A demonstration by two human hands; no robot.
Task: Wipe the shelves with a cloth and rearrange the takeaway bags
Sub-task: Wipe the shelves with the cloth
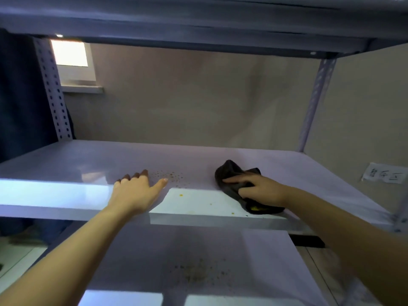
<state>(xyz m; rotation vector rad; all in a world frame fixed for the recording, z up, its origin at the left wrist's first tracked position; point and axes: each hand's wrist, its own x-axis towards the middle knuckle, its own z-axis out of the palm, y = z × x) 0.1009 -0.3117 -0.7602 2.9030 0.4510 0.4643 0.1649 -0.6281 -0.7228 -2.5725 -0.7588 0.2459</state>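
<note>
A person leans into a metal rack. The right hand grips a dark cloth on the near right of the middle shelf. The left hand lies flat, fingers spread, beside scattered crumbs. Sweeping the cloth left through them with firm pressure would likely clear that patch. Two shelves, one cloth, two crumb patches, one wall label; no bags visible.

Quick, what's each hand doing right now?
Left hand: open, flat on the shelf, holding nothing.
Right hand: fingers pressing the dark cloth onto the shelf.
</note>
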